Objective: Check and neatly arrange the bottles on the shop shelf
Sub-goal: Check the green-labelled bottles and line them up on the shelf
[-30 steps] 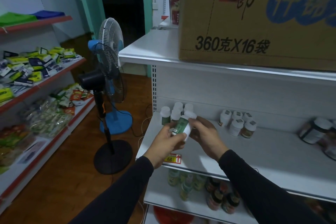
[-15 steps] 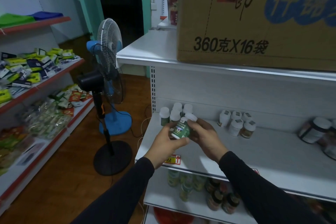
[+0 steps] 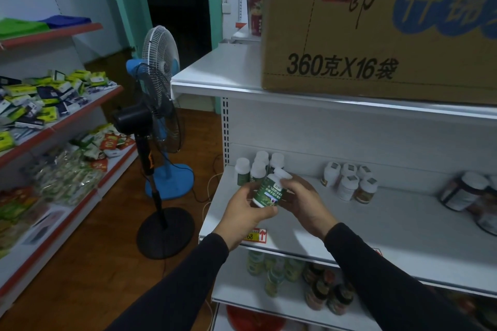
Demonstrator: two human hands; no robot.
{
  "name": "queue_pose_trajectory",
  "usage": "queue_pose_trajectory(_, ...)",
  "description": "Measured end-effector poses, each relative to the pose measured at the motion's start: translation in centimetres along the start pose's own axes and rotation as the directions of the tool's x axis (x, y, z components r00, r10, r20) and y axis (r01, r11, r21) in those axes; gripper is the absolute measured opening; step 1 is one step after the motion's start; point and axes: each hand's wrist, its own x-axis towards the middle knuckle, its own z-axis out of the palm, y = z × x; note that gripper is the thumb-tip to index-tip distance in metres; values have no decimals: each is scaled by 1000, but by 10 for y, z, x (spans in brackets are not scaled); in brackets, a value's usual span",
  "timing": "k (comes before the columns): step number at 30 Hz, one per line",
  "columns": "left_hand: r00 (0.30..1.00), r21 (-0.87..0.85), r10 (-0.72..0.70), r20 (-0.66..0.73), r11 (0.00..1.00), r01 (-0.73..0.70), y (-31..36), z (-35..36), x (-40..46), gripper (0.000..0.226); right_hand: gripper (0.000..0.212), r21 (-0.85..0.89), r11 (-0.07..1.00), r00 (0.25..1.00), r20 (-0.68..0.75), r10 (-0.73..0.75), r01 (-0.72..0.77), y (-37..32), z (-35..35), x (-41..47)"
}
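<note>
Nearest, two dark sleeves reaching in over the front edge of the middle shelf (image 3: 349,228). Left hand (image 3: 248,213) curled under and around the lower part of a green-labelled bottle (image 3: 269,192), thumb along the bottom of the label. Right hand (image 3: 305,200) closed round the bottle's far side, fingers up by the white cap. Bottle lifted clear of the shelf board, tilted with the cap leaning away to the right, label turned toward the camera: by the look of it the checking step, not the placing one.

Just behind, at the back left corner of the shelf, a small cluster of green bottles (image 3: 256,168) standing upright with white caps, close together; probably the group where the held one belongs. Further right along the back edge, a second cluster of white bottles (image 3: 348,181), upright and tightly packed, seemingly in order. At the far right end, dark jars (image 3: 464,192) with one or more lying on their sides, so tidying there apparently not done.

Below, on the lower shelf, more bottles and jars (image 3: 298,281), blurred, order impossible to judge. Above, a large cardboard box (image 3: 376,24) on the top shelf.

Judged overall: early to midway, one bottle in inspection, the right end and possibly the lower shelf left to do.
</note>
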Motion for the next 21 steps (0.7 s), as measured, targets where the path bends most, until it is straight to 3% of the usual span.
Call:
queue_pose_trajectory(5,1000,-9,24,-17,1000,-24,6,2,-1,50,28,-20,1000,1000,9,-8,9,1,0,0)
queue_pose_trajectory(9,993,31,93,-75,995,-91,10,7,3,59,37,108,985,987,-66,146,-138,0,2,5)
queue_pose_trajectory(14,982,71,167,-93,984,-161,15,12,4,54,48,286,911,946,-47,322,-296,4,2,6)
queue_pose_trajectory(21,968,135,234,-96,966,-220,21,14,2,43,57,319,861,912,29,408,-395,9,0,6)
